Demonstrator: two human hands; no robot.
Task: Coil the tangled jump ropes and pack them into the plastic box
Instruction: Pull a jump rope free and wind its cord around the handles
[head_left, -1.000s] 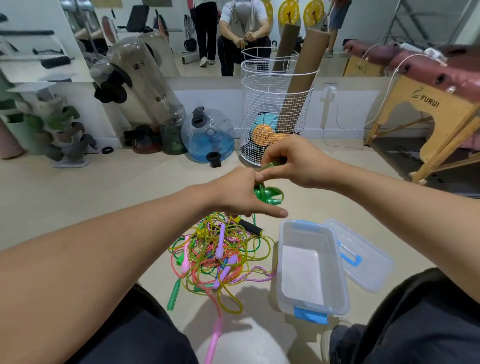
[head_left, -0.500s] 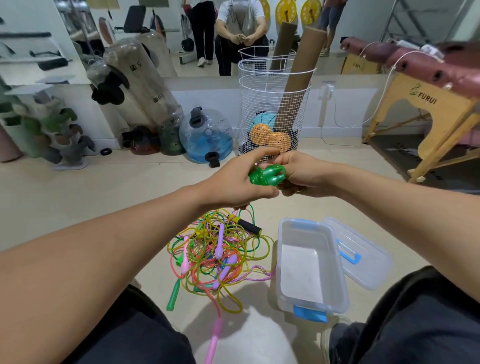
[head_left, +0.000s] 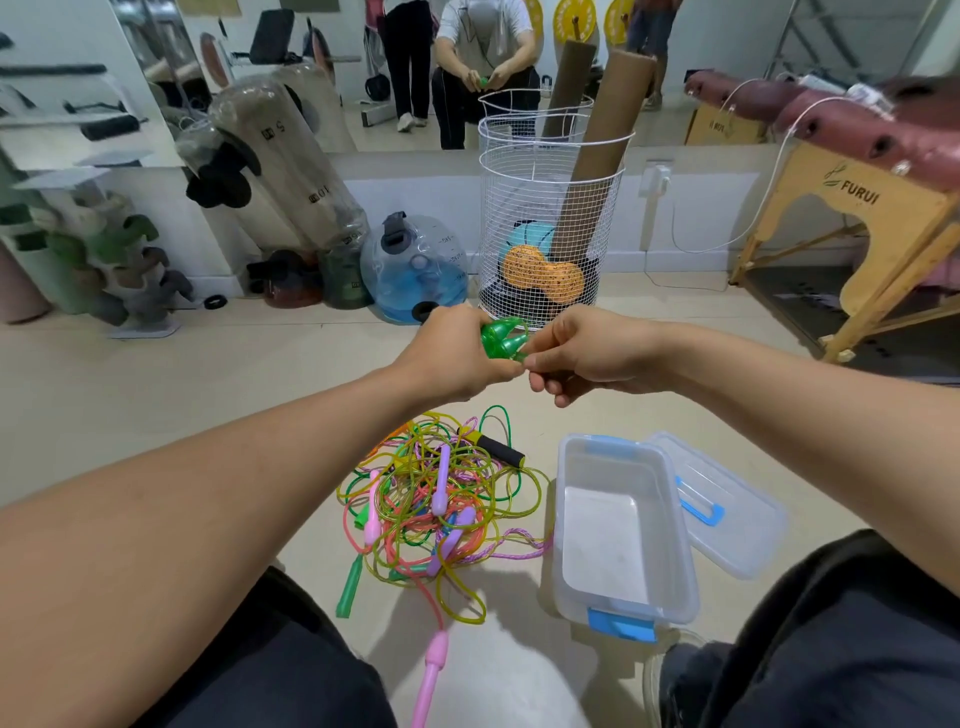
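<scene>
Green rope (head_left: 503, 339): its handles are pinched between left hand (head_left: 453, 358) and right hand (head_left: 582, 353), held above the pile.
Tangled jump ropes (head_left: 441, 504): left heaped on the floor.
Plastic box (head_left: 621, 530): right of the pile, nothing packed yet, judged early.

The left hand (head_left: 457, 358) hides most of the green handles (head_left: 501, 340); the pink handle (head_left: 428, 680) runs off the bottom edge.
</scene>
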